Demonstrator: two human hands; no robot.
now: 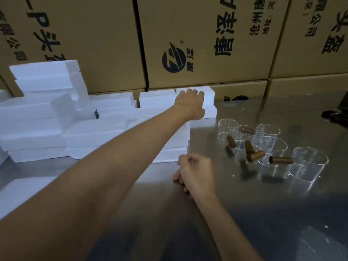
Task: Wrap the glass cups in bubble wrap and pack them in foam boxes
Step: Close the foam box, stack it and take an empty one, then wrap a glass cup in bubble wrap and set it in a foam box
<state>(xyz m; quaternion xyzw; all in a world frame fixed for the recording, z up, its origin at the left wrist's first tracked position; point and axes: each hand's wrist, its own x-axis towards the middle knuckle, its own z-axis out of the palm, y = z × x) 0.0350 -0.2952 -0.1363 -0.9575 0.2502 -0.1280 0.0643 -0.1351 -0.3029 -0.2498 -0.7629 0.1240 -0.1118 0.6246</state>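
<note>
My left hand (190, 104) reaches far across the table and grips a white foam box (209, 102) at the right end of the back row of foam, fingers over its top edge. My right hand (194, 172) rests on the steel table, fingers loosely curled with nothing in them. Several clear glass cups (308, 162) with brown wooden handles (281, 160) stand grouped on the right of the table. More foam boxes (94, 132) lie stacked to the left. A sheet of clear wrap (320, 242) shows faintly at the lower right.
Large printed cardboard cartons (197, 40) form a wall behind the table. The shiny steel table (150, 213) fills the foreground. A white foam piece (20, 193) lies at the near left. A dark object (335, 115) sits at the right edge.
</note>
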